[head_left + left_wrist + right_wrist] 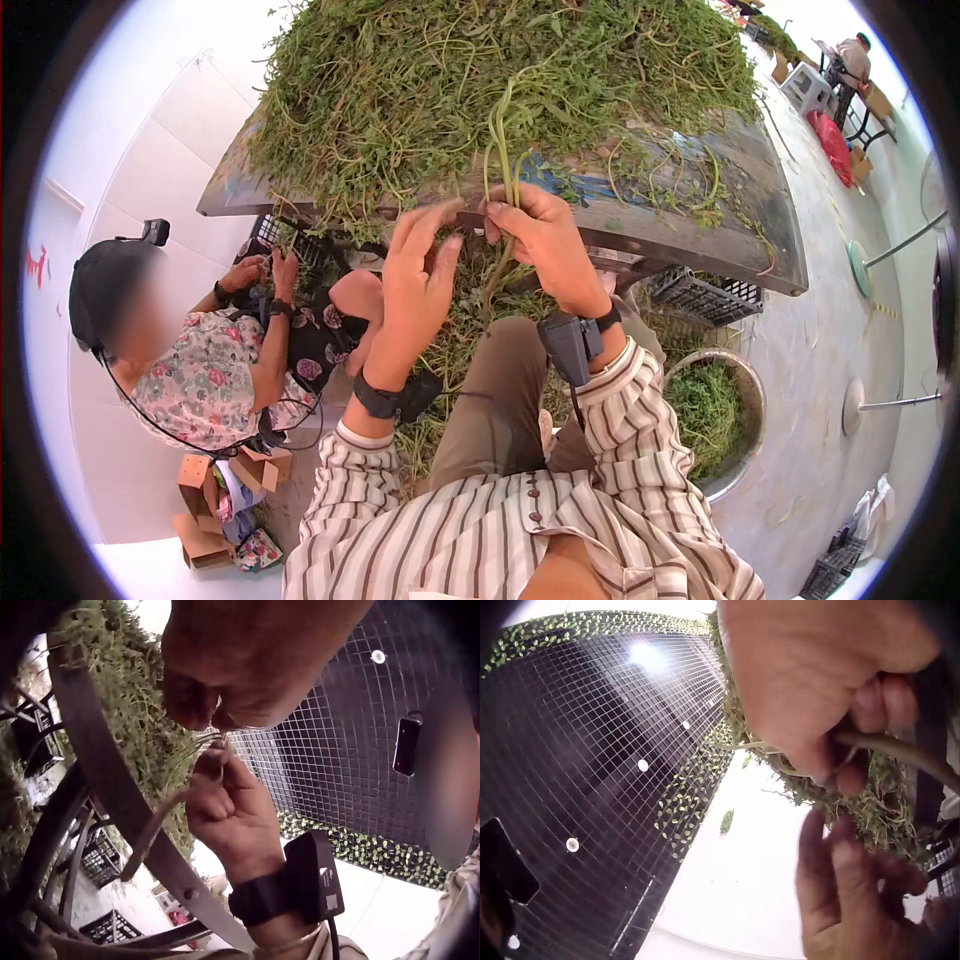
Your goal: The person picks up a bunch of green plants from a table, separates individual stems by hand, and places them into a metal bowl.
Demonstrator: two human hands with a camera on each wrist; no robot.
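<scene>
Thin green plant stems (pixel 504 135) stand upright between thumb and fingers of my right hand (pixel 545 240), which pinches them at mid-length. Their leafless upper ends bend over the pile, and a thicker stalk (pixel 154 831) hangs below the grip. My left hand (pixel 418 275) is beside them, its fingers extended and its thumb apart, blurred at the tips. In the right wrist view the left fingertips (pixel 844 832) point toward the pinching fingers, close to the stems. Behind both hands a large heap of cut greens (pixel 500 70) covers most of the table.
The dark table's front edge (pixel 740 245) runs just beyond my hands. A round tub (pixel 757 400) of greens stands at my right, near a black crate (pixel 705 297) under the table. Another person (pixel 205 370) sits at the left, handling stems, with cardboard boxes (pixel 205 545) behind.
</scene>
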